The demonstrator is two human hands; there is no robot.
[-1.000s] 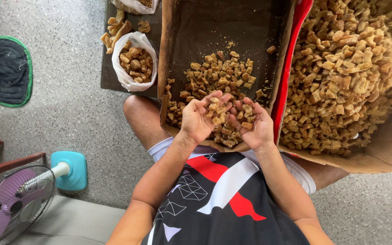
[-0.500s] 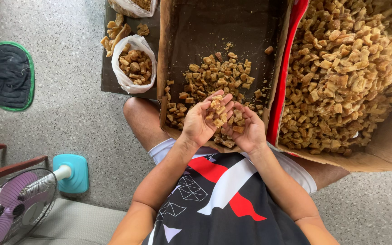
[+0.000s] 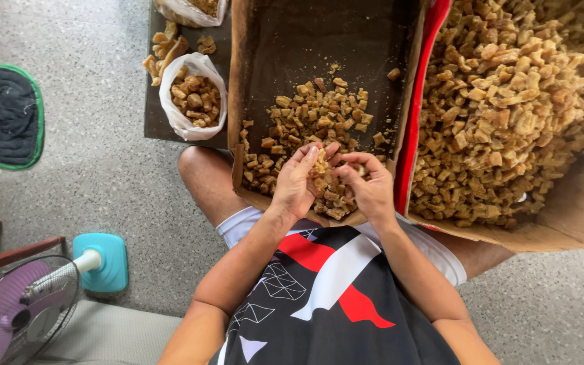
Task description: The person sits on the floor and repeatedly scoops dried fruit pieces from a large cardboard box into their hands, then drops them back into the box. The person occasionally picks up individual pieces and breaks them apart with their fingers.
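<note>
A purple fan [image 3: 15, 304] stood at the far left on the floor, with a white bag [image 3: 194, 98] of brown chunks further right. The left hand [image 3: 297, 181] was half curled, fingers pinching small brown chunks [image 3: 319, 164] over the shallow cardboard box [image 3: 319, 40] on the lap. The right hand [image 3: 372, 189] was loosely cupped, fingertips touching the same chunks. A fuller box [image 3: 576, 216] of chunks lay at the right.

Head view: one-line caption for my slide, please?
Both hands, left hand and right hand, cup brown chunks over a cardboard box.
</note>
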